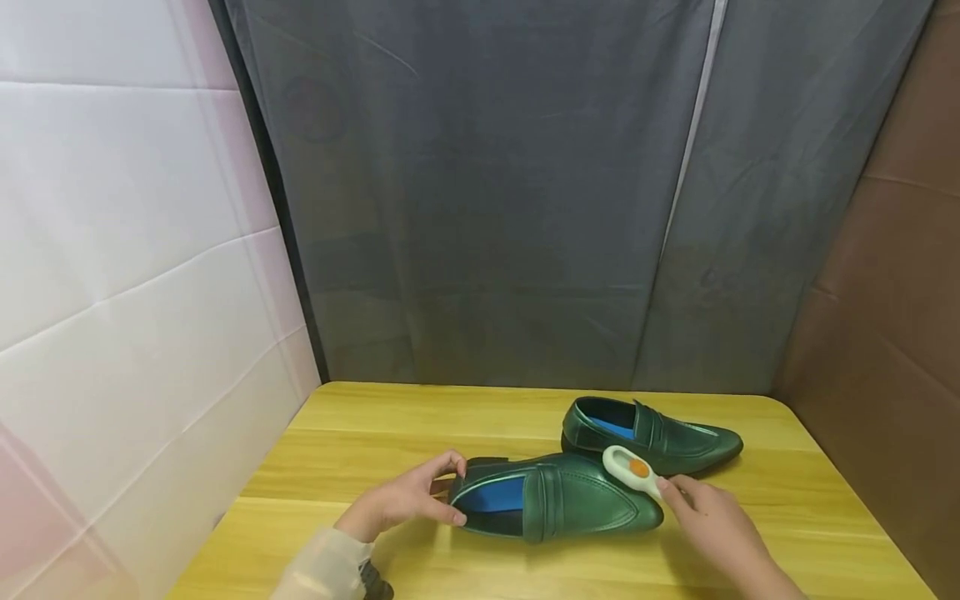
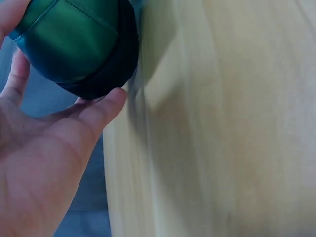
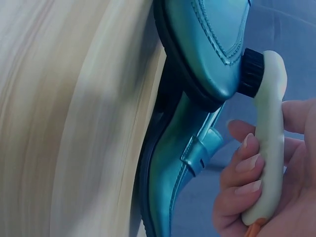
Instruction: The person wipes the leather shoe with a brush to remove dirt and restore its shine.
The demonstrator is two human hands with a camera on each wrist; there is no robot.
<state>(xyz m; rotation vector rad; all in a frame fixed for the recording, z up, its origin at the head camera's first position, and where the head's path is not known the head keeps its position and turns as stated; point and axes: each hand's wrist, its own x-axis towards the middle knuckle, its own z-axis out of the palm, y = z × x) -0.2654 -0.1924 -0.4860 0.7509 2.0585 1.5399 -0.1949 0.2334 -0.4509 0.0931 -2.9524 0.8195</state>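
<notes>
A green leather loafer (image 1: 592, 496) with a blue insole lies in front, its toe to the right. My left hand (image 1: 408, 500) holds its heel between thumb and fingers; in the left wrist view that hand (image 2: 54, 143) wraps around the dark heel (image 2: 106, 74). My right hand (image 1: 716, 521) grips a pale-handled brush (image 1: 632, 472) with an orange spot, over the toe. In the right wrist view the brush's dark bristles (image 3: 252, 73) touch the toe of the shoe (image 3: 207, 54), and the fingers curl around the handle (image 3: 270, 143).
A second green loafer (image 1: 675, 437) lies just behind, its toe also to the right. Both stand on a wooden table (image 1: 352, 425). A grey curtain (image 1: 480, 208) hangs behind it, with a white cloth wall (image 1: 127, 208) at left and a brown one (image 1: 885, 292) at right.
</notes>
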